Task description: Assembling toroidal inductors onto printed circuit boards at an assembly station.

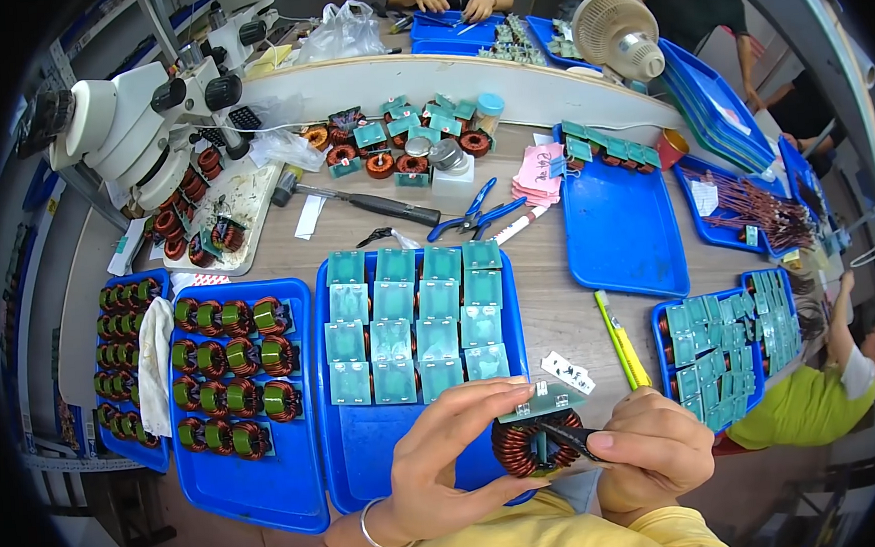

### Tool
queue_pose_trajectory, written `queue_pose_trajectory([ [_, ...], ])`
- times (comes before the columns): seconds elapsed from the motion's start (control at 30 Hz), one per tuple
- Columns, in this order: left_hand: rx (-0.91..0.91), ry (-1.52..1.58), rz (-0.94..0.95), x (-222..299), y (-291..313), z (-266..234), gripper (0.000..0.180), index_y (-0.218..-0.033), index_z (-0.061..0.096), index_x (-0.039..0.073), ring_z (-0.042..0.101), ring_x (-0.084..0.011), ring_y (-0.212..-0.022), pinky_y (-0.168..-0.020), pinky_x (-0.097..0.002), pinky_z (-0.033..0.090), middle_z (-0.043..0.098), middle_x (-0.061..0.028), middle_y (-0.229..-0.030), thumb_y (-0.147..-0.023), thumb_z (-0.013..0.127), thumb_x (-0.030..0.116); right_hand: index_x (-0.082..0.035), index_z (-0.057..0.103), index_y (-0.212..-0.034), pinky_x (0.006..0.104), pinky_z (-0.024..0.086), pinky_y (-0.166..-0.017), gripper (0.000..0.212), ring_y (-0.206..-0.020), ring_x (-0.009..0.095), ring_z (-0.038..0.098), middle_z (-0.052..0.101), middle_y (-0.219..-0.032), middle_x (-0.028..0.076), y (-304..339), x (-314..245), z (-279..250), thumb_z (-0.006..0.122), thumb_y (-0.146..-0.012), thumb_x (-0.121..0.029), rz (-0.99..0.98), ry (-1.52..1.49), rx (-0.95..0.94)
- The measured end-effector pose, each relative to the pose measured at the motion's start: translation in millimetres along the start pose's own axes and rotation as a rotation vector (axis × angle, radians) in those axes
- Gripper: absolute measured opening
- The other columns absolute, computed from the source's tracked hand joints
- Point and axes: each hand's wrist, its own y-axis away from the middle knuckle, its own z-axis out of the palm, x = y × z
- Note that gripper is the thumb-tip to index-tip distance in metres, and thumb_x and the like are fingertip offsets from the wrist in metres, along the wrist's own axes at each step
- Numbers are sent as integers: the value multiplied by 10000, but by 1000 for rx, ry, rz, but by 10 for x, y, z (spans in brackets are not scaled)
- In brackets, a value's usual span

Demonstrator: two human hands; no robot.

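Close to my body, my left hand grips a copper-wound toroidal coil with a green circuit board on its far side. The thumb is below the coil and the fingers reach up to the board. White connectors show on the board, and a white label appears just beyond its edge. My right hand pinches a thin black tool, which looks like tweezers. Its tip reaches into the coil's ring; the exact contact is hidden. A blue tray with rows of green-board pieces lies just beyond my left hand.
Left stands a blue tray of green-wrapped coils, beneath a microscope. Ahead lie a hammer, blue-handled pliers and loose coils. On the right are a yellow-green marker-like tube, another blue tray and co-workers.
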Motion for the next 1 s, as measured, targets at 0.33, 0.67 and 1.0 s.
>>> queue_pose_trajectory([
  [0.33, 46, -81, 80, -27, -9, 8, 632, -1103, 552, -46, 536, -276, -1048, -911, -374, 443, 535, -149, -1096, -553, 835, 82, -1, 673, -884, 255, 434, -490, 320, -552, 172, 560, 580, -670, 57, -3, 12, 21, 731, -577, 69, -5, 8, 21],
  [0.67, 75, -234, 138, -3, -24, 0, 642, -1080, 575, -22, 555, -258, -975, -816, -350, 457, 568, -130, -1043, -521, 854, 122, 3, 671, -865, 252, 423, -480, 312, -543, 169, 554, 574, -660, 53, -16, 17, 39, 724, -565, 68, -12, 32, 28],
  [1.0, 101, -334, 167, 13, -19, 2, 657, -1072, 589, -2, 552, -233, -887, -722, -315, 438, 571, -107, -996, -504, 868, 171, 11, 670, -870, 252, 419, -483, 312, -543, 168, 552, 581, -664, 57, -18, 23, 42, 712, -564, 54, -38, 53, 16],
])
